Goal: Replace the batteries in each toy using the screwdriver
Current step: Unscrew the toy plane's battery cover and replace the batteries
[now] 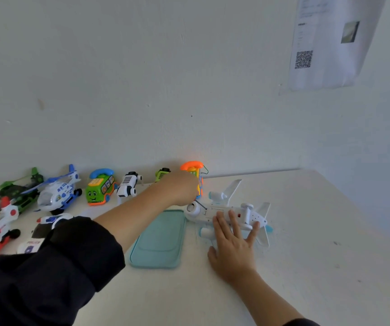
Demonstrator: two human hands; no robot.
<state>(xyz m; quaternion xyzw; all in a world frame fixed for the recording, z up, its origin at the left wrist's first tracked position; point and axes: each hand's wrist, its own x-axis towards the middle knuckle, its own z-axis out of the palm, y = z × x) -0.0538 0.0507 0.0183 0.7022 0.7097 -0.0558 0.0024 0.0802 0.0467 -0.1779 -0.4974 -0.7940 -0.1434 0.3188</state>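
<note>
Your left hand [182, 188] grips the screwdriver [201, 205]; your right hand [232, 243] lies flat – fingers straight – pressing the plane [227, 211]. Tilt it and the tip may slip.

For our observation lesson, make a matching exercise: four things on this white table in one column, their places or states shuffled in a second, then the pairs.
1. white toy airplane
2. thin metal screwdriver
3. flat teal tray
4. green bus-shaped toy phone

A. lies between the two forearms
B. stands by the wall
C. pressed under the flat right hand
D. gripped in the left hand

Pairs: 1-C, 2-D, 3-A, 4-B
</note>
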